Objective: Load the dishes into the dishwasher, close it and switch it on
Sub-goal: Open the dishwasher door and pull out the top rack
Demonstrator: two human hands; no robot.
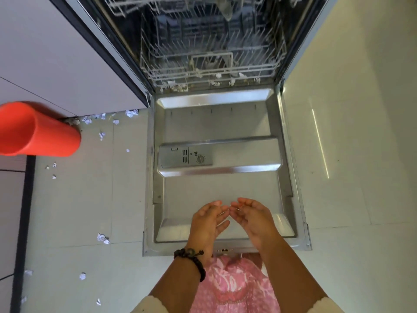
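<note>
Both hands empty, over the near end of the open dishwasher door point(216, 123). Left hand point(208, 219) and right hand point(252, 216): fingers loosely curved, palms turned toward each other, fingertips almost meeting, nothing held. Can't tell whether they touch the door panel or hover just above it.

Door is flat down, long axis running straight away from me. Detergent dispenser point(185, 157) sits mid-door, beyond both hands, a bit to my left.

Past the door hinge: lower rack point(209, 66), pushed inside the tub, tines empty as far as I can see, only white scraps along its front edge. Upper rack point(144, 7) is at the top of view, mostly cropped.

Only dish-like item in view: orange cup point(38, 129), lying on its side on the counter, far left, mouth toward me, long axis pointing roughly right toward the dishwasher. Well apart from both hands; left hand is the nearer one.

My read: loading not started. Next move is probably a left-hand reach across to the cup, then forward into a rack. Paper scraps point(102, 238) litter the floor on the left.
</note>
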